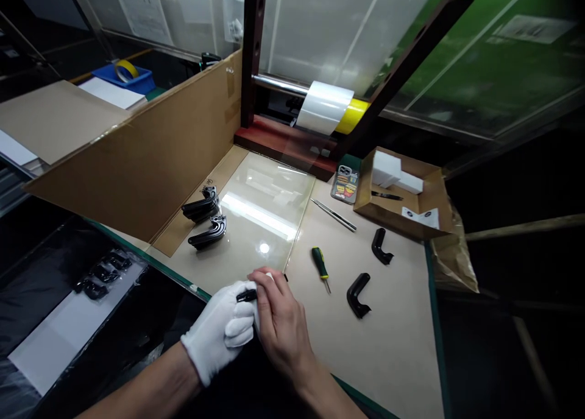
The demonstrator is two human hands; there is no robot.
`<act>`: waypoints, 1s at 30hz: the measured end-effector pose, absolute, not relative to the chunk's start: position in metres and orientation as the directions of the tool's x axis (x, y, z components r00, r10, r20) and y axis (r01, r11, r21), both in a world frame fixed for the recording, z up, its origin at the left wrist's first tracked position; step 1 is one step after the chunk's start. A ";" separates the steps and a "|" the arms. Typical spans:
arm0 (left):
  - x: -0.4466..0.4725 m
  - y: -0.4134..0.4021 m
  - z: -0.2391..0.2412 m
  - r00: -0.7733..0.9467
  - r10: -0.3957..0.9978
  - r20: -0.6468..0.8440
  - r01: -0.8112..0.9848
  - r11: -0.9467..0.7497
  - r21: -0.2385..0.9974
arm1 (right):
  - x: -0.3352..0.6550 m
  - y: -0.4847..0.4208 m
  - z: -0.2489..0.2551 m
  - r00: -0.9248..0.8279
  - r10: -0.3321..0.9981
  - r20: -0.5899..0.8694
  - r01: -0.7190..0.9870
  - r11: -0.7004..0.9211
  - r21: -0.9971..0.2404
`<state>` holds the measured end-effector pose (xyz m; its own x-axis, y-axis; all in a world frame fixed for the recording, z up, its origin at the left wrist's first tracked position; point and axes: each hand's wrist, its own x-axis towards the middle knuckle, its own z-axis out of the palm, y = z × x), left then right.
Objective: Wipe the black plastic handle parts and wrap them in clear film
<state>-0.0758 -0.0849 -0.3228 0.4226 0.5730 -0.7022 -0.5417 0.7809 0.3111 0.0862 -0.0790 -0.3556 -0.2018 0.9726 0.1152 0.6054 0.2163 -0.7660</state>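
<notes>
My left hand, in a white glove, is curled around a small black plastic part at the near edge of the table. My bare right hand presses against it, fingers pinched on the same part; most of the part is hidden between the two hands. Both hands rest just in front of a clear glass plate lying on the beige table.
Two stacks of black curved parts sit left of the plate by a cardboard wall. A green screwdriver, tweezers, two black L-shaped parts, a phone and a cardboard tray lie to the right. A tape roll hangs behind.
</notes>
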 end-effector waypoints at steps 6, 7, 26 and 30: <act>-0.094 -0.091 -0.322 0.452 0.586 -0.673 -0.602 0.757 0.255 | 0.117 -0.055 -0.356 -0.002 0.962 0.273 0.818 0.159 -0.553; -0.095 -0.092 -0.325 0.479 0.574 -0.664 -0.607 0.763 0.222 | 0.115 -0.057 -0.353 -0.079 0.956 0.281 0.769 0.238 -0.593; -0.057 -0.098 -0.343 0.250 0.798 -0.549 -0.589 0.575 0.568 | 0.105 -0.079 -0.348 -0.273 0.957 0.101 0.846 0.289 -0.448; -0.058 -0.096 -0.340 0.228 0.828 -0.513 -0.589 0.537 0.605 | 0.101 -0.077 -0.345 -0.375 0.923 0.090 0.841 0.379 -0.386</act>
<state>-0.0585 -0.0957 -0.3400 0.2277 0.8277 -0.5130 -0.5886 0.5367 0.6046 0.1005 -0.0770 -0.3454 -0.3745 0.9228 0.0900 0.8409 0.3790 -0.3863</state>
